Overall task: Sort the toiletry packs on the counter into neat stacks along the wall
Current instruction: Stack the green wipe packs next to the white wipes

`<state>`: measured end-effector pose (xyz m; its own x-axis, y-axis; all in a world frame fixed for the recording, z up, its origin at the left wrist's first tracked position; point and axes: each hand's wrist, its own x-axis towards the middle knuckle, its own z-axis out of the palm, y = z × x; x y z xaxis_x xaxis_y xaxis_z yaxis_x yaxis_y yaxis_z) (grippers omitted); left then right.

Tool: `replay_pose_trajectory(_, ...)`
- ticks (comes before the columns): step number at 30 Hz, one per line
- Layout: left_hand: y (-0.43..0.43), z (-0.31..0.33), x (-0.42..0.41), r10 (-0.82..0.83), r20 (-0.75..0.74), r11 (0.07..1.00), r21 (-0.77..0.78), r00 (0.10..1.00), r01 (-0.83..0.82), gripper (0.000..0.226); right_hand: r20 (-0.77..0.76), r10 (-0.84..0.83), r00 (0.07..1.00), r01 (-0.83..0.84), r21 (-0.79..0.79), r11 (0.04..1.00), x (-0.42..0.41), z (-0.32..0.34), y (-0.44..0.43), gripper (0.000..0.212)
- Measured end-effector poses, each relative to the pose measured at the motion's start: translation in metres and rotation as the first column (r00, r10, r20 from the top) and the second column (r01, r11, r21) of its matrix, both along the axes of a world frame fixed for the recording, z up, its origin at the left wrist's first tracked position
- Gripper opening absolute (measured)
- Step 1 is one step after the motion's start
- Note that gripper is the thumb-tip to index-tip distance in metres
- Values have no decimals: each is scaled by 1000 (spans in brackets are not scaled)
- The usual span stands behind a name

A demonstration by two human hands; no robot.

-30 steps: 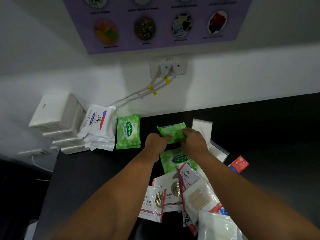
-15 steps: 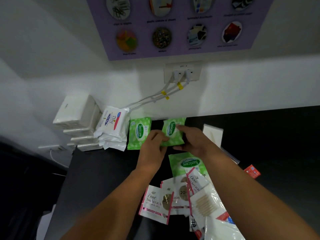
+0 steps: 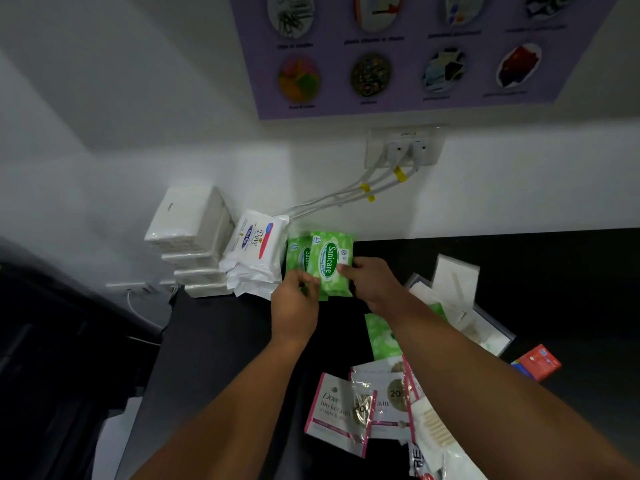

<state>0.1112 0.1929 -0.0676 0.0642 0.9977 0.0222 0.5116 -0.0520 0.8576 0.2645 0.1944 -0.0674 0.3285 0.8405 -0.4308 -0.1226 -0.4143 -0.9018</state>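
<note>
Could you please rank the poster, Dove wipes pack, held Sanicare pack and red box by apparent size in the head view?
Purple poster, cropped by the frame
Dove wipes pack
Sanicare pack, close to the Dove one
Red box

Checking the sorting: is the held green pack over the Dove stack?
No, left hand and right hand hold the green pack over another Sanicare pack.

Three green Sanicare packs [image 3: 330, 265], four white tissue packs [image 3: 187, 216] and two wall plugs [image 3: 394, 150].
</note>
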Motion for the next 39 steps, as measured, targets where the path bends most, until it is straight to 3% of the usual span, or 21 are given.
replay_pose_trajectory(2,9,-2,-2,-3,-85,1000,29,996,6,8,266,36,963,-31,-22,999,-7,-6,13,22)
replay_pose_trajectory(4,16,-4,-2,-17,-175,998,60,984,28,15,505,85,859,-66,-56,996,-11,-6,26,28)
replay_pose_trajectory(7,17,-4,-1,-48,-252,995,78,966,70,16,662,198,723,-124,-158,980,-19,-2,39,34)
replay_pose_trajectory(11,14,-8,-1,-105,-375,986,81,921,146,23,660,193,726,-54,-225,973,-32,-9,47,35)
replay_pose_trajectory(15,14,-17,-5,-193,-519,968,41,833,250,45,670,164,724,14,-252,968,-39,-9,47,33)
replay_pose_trajectory(20,12,-8,-7,-250,-574,963,-63,780,262,63,661,229,715,-64,-264,962,-40,-10,47,31)
replay_pose_trajectory(26,7,-4,-4,-256,-494,964,-70,831,255,72,672,305,675,-238,-194,952,-29,-4,23,20)
replay_pose_trajectory(28,-1,-2,0,-205,-423,972,18,883,234,66,686,256,681,-234,-128,964,-21,1,8,25)
replay_pose_trajectory(30,-14,1,6,-174,-333,973,90,927,215,57,700,232,676,-247,-82,966,-8,9,-10,16)
replay_pose_trajectory(32,-27,3,15,-201,-271,967,96,942,234,48,731,220,646,-259,-62,964,9,19,-29,25)
replay_pose_trajectory(35,-43,-4,30,-345,-280,934,-7,896,357,46,748,253,613,-267,-105,958,38,30,-57,30)
replay_pose_trajectory(39,-60,-16,48,-514,-392,851,-123,763,510,58,774,365,517,-282,-248,927,75,33,-94,38)
